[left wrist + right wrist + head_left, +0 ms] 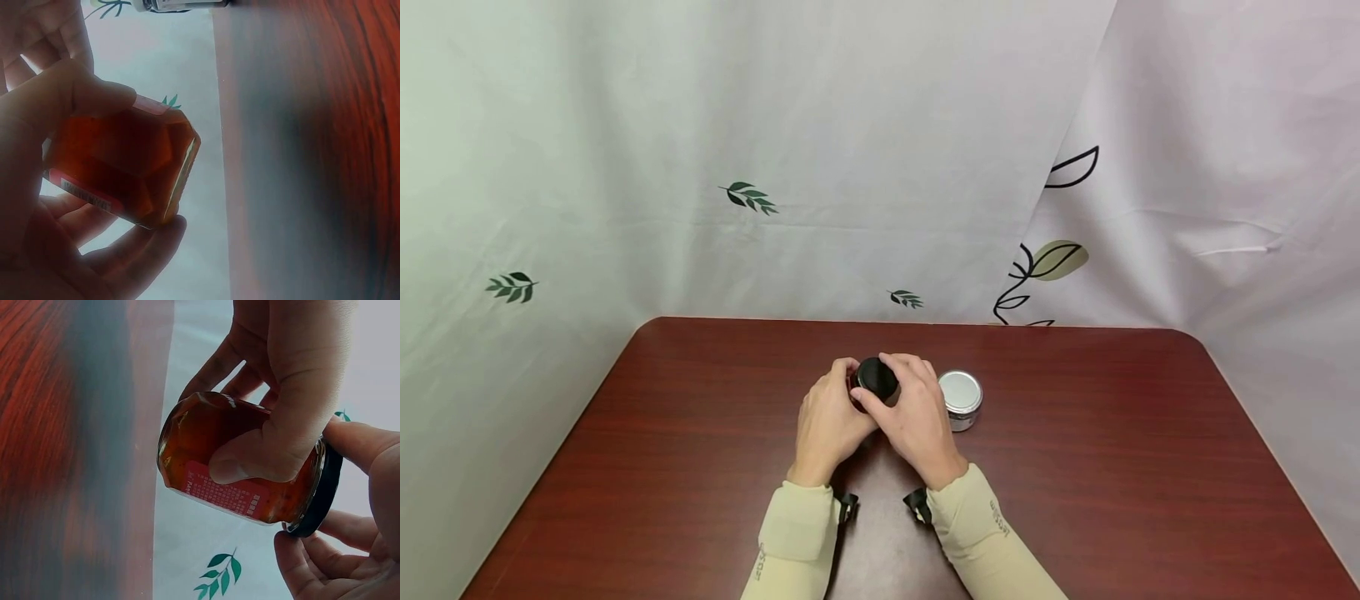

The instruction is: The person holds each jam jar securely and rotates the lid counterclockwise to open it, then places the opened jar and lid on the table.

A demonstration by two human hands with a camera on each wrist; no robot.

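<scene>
Over the desk (1112, 433), left fingers (165, 240) hold the jar (119, 150), perhaps to steady it; right fingers (290, 553) pinch its lid (323, 494).

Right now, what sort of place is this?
Probably a small indoor tabletop recording setup, though the room beyond is hidden: a reddish-brown wood-grain table with rounded corners, white leaf-printed fabric hung behind it like a backdrop, and a small black device at each pale-yellow fabric cuff.

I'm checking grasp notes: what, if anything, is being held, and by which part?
A jar: the left grip holds its glass body, the right grip its black lid.
</scene>
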